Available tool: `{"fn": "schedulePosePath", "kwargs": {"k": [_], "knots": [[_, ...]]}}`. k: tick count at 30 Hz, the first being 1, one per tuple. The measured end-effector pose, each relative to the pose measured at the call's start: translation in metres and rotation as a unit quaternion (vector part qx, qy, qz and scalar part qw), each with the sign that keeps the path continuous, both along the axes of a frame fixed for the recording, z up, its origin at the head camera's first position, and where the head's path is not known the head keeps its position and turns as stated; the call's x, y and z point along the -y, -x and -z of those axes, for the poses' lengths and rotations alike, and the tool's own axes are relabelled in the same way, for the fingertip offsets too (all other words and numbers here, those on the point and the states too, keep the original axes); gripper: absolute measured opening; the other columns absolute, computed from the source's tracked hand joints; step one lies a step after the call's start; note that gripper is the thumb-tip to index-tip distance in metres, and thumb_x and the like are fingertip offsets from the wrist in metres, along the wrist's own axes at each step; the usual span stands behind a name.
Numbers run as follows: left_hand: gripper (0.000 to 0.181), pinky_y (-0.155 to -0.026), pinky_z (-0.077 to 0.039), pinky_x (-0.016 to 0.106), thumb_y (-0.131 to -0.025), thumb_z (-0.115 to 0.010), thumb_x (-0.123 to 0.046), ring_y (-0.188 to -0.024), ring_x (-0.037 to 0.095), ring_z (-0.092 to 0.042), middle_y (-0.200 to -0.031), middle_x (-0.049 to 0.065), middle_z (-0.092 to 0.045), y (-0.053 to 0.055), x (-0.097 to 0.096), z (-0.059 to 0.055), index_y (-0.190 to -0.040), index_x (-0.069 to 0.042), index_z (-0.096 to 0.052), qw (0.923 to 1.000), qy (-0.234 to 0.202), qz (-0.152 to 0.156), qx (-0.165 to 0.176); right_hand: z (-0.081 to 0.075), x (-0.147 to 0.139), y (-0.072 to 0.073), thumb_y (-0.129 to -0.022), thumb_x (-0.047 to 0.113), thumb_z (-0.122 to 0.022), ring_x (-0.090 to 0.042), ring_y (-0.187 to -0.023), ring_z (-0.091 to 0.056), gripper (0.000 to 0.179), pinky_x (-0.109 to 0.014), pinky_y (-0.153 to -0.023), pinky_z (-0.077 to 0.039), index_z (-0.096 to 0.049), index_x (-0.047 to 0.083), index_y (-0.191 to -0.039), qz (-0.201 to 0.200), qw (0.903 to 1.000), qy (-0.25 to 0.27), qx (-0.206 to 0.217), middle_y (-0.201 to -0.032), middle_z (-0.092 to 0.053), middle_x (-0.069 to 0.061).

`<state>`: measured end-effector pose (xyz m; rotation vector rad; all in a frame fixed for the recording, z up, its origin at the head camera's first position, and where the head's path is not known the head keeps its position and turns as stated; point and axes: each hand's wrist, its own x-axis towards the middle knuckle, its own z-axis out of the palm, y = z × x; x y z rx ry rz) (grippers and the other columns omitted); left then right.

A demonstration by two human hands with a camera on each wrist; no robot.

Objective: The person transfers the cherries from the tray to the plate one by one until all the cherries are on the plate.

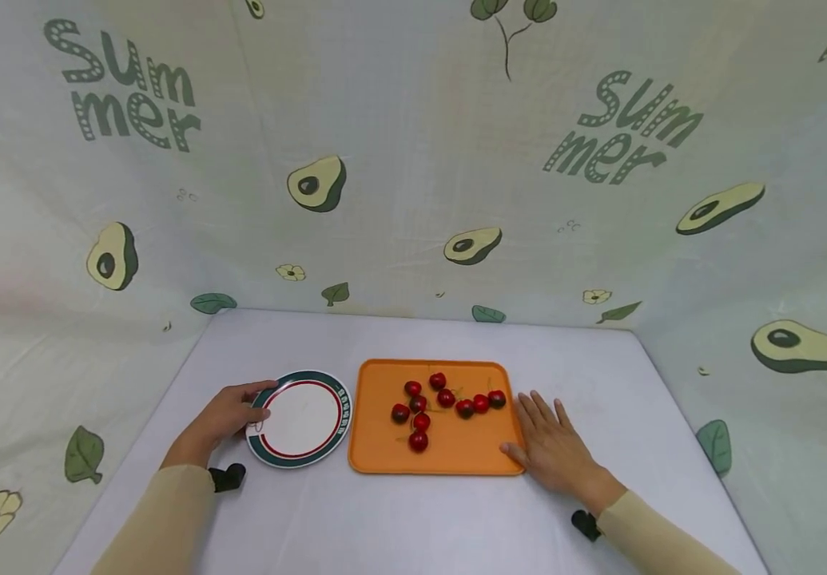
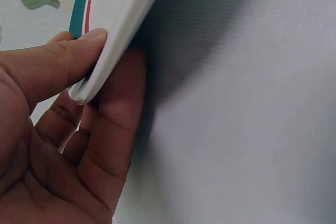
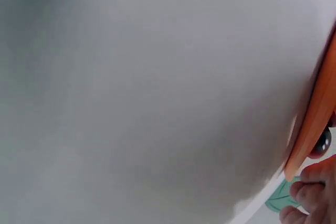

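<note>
My left hand (image 1: 235, 411) pinches the left rim of a white plate (image 1: 304, 419) with a green and red border. In the left wrist view the thumb (image 2: 79, 51) lies on top of the plate's edge (image 2: 118, 40) and the fingers are underneath. Right of the plate lies an orange tray (image 1: 384, 455) with several dark red cherries (image 1: 419, 422) scattered on it. My right hand (image 1: 553, 447) lies flat at the tray's right edge, fingers extended and thumb over the rim. Only curled-looking fingertips (image 3: 310, 198) show beside the tray's side (image 3: 315, 114) in the right wrist view.
A white table (image 1: 413, 519) carries the plate and tray side by side. Behind and around it hangs a pale cloth (image 1: 399, 120) printed with avocados and leaves. A black wrist device (image 1: 228, 477) shows at the left wrist, another (image 1: 586, 525) at the right.
</note>
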<state>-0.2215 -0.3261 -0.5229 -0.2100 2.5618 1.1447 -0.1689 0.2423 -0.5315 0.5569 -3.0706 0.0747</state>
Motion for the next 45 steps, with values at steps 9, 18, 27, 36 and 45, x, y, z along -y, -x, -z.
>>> {"fn": "schedulePosePath", "kwargs": {"k": [9, 18, 27, 36, 45], "knots": [[0.063, -0.071, -0.051, 0.033, -0.098, -0.073, -0.017, -0.094, 0.027, -0.056, -0.134, 0.029, -0.05, 0.002, 0.005, 0.0, -0.157, -0.012, -0.05, 1.0, 0.001, -0.002, 0.001, -0.016, 0.005, 0.04, -0.091, 0.046, -0.081, -0.045, -0.129, -0.053, 0.078, -0.065, -0.114, -0.039, -0.054, -0.006, -0.143, -0.037, 0.993, 0.026, -0.109, -0.138, -0.059, -0.025], [0.065, -0.073, -0.049, 0.033, -0.099, -0.072, -0.018, -0.101, 0.032, -0.056, -0.146, 0.037, -0.046, 0.001, 0.012, -0.005, -0.158, -0.011, -0.048, 0.9997, 0.021, 0.007, 0.003, -0.01, 0.02, 0.068, -0.093, 0.048, -0.078, -0.04, -0.119, -0.054, 0.066, -0.058, -0.105, -0.045, -0.06, -0.003, -0.131, -0.068, 0.9912, 0.022, -0.111, -0.128, -0.061, -0.02], [0.064, -0.073, -0.049, 0.034, -0.099, -0.072, -0.018, -0.1, 0.031, -0.057, -0.145, 0.036, -0.047, 0.002, 0.01, -0.004, -0.158, -0.011, -0.048, 0.9993, 0.033, 0.017, 0.004, -0.009, 0.025, 0.071, -0.094, 0.048, -0.078, -0.036, -0.114, -0.055, 0.059, -0.056, -0.104, -0.046, -0.063, 0.001, -0.125, -0.064, 0.9934, -0.002, -0.096, -0.123, -0.064, -0.017], [0.063, -0.07, -0.05, 0.033, -0.099, -0.072, -0.017, -0.092, 0.028, -0.057, -0.138, 0.032, -0.049, 0.003, 0.004, -0.004, -0.157, -0.01, -0.049, 0.9994, 0.029, 0.018, 0.012, -0.004, 0.022, 0.07, -0.095, 0.049, -0.076, -0.033, -0.105, -0.053, 0.053, -0.052, -0.097, -0.045, -0.065, 0.002, -0.114, -0.054, 0.9945, -0.02, -0.088, -0.111, -0.063, -0.014], [0.062, -0.072, -0.048, 0.033, -0.099, -0.072, -0.016, -0.098, 0.03, -0.056, -0.138, 0.031, -0.049, 0.006, 0.001, 0.0, -0.157, -0.01, -0.05, 0.9993, 0.02, 0.032, 0.005, 0.001, 0.013, 0.068, -0.095, 0.046, -0.076, -0.031, -0.098, -0.051, 0.047, -0.048, -0.089, -0.044, -0.065, 0.002, -0.109, -0.052, 0.9935, -0.026, -0.098, -0.099, -0.06, -0.01]]}}
